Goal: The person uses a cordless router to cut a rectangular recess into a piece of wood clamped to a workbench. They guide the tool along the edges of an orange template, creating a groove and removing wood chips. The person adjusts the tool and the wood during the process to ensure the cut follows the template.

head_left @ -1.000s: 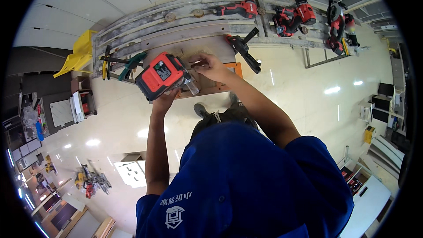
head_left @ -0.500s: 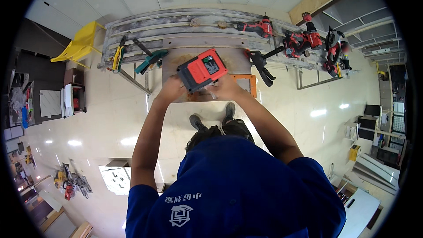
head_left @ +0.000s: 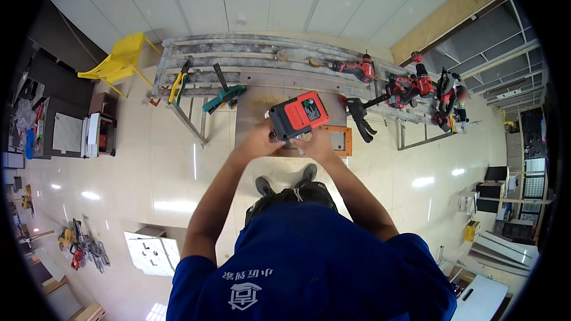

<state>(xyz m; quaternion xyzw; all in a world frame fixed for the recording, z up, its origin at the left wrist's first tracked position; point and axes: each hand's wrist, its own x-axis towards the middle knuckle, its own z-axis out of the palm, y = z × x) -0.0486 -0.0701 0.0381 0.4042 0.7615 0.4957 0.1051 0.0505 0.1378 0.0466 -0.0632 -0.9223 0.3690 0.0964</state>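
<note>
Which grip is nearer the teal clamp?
Left. The left grip is below and right of the teal clamp in view; the right grip is farther off to the right.

yellow chair (head_left: 122, 58) near pale panelled wall (head_left: 250, 0), glossy floor (head_left: 407, 169)

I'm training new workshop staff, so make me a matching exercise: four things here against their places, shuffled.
Things
1. red-and-black power tool
2. yellow chair
3. teal clamp
4. black clamp

Places
A. at the right side of the board
B. off the left end of the bench
C. at the left hand and right hand
D. at the board's left side

Pairs: 1-C, 2-B, 3-D, 4-A
</note>
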